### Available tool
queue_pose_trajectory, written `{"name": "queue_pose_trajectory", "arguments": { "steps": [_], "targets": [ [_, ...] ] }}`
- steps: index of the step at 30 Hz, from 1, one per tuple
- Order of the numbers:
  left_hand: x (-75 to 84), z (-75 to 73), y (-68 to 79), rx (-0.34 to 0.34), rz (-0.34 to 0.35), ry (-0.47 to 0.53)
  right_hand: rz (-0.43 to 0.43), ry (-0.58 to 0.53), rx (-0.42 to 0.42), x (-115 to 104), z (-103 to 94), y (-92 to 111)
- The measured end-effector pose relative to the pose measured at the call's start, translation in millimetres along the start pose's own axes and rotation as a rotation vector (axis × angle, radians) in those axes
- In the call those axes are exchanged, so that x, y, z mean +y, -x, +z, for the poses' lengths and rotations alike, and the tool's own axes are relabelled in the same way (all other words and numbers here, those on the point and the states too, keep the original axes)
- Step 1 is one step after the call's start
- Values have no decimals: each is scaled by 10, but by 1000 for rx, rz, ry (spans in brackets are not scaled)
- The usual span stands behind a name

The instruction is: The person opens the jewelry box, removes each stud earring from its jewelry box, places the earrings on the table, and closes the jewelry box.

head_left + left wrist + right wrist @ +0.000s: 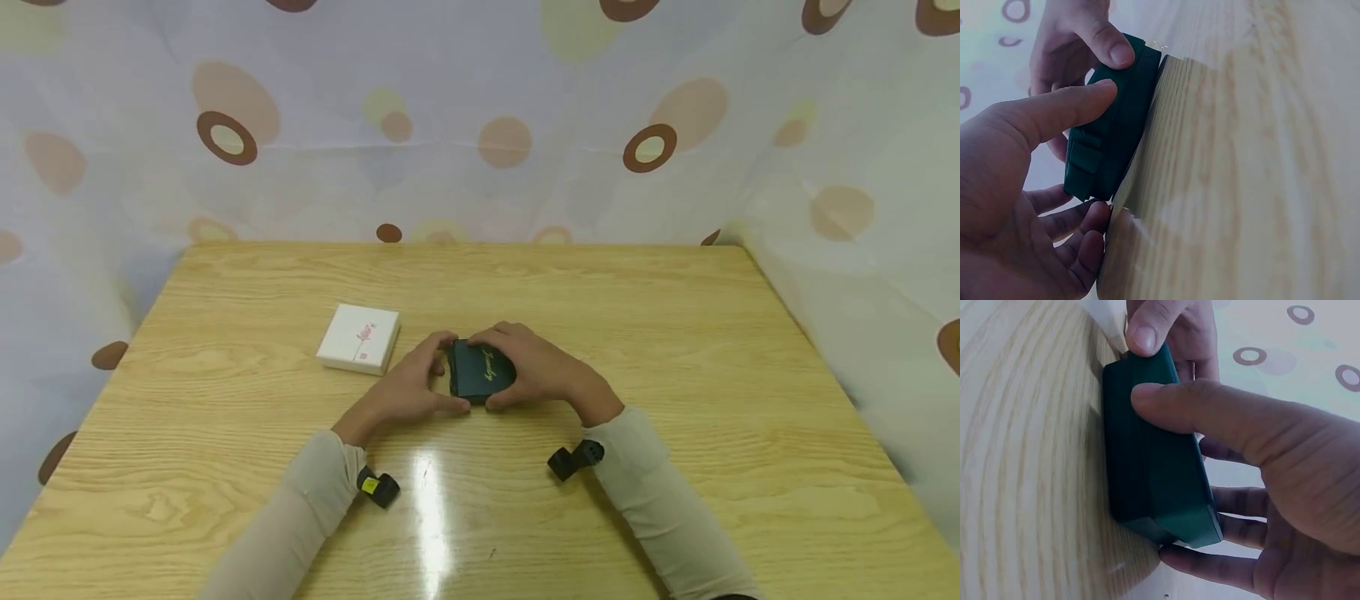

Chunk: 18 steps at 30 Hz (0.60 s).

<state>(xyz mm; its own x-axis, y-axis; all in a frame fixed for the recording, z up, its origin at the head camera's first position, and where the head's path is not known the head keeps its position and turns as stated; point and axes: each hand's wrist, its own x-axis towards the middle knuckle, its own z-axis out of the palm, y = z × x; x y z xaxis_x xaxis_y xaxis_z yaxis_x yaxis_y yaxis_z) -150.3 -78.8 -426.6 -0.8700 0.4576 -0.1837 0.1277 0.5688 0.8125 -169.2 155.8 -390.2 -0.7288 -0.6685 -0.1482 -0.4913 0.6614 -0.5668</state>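
Dark green rectangular box with gold script lettering on its top, held between both my hands; using it as landmark. My left hand is at the box's left end, grasping it: left thumb pressed on the near side, fingers bent round toward the far left corner; exact fingertip contact there is hard to tell. My right hand is at the box's right end, also grasping: right thumb flat on the near side, fingers reaching over to the far side. Thumb tips sit near each other along the box's near side, apart. Seam line runs along that same side. Box is low over the pale yellow wood-grain table, lettered face up; whether its whole underside touches, can't tell. White square box with a pink flower print on its lid lies left of the green box and a bit farther off, apart from it and from my hands. Nearer to me than the green box: light beige sleeves on both forearms, a black wrist camera with a yellow patch on the left, a plain black wrist camera on the right. Beyond the green box, past the table's far edge, hangs a white backdrop with brown and tan ovals.
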Motion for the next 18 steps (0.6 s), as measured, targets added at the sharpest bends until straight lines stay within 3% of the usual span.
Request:
{"name": "queue_pose_trajectory", "arguments": {
  "steps": [10,18],
  "targets": [
    [11,0,13,-9,6,9,-21,15,-1,62,-4,-7],
    [80,-77,27,-17,50,47,-7,9,36,102,-70,21]
  ]
}}
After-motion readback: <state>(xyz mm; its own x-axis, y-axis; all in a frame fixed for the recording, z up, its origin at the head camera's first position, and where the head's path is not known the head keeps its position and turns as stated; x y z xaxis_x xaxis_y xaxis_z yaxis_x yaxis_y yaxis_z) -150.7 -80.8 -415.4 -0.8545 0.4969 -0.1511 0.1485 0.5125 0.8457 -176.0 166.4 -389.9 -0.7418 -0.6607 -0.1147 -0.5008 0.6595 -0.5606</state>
